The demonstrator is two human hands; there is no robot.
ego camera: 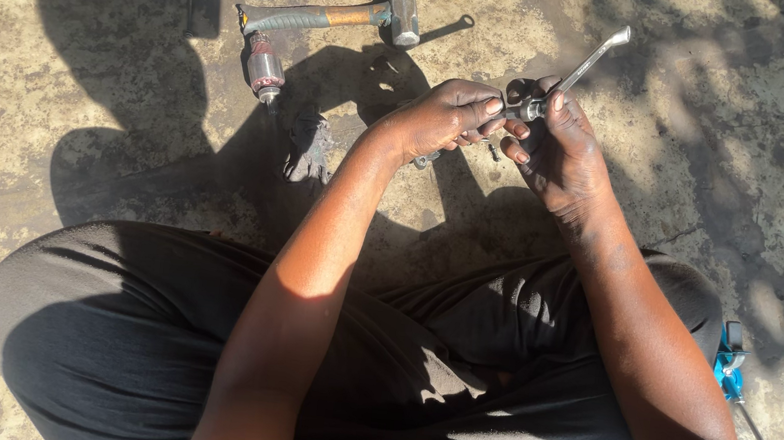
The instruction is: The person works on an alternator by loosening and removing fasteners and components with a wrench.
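Both hands meet above the lap: the left hand (441,119) pinches a small metal part (519,102), and the right hand (559,150) is clenched round a slim spanner (591,64) angling up from its grip. Both look stiff, light and probably greasy; the spanner's shank gives the surest hold.

A hammer (336,15), motor armature (265,69) and rag (308,148) lie on concrete.

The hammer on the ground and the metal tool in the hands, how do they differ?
The hammer lies flat on the ground, untouched; the slim metal tool is held up by the right hand and left hand. The hammer has a thick head and grip; the tool is thin, shiny. Both are long-handled.
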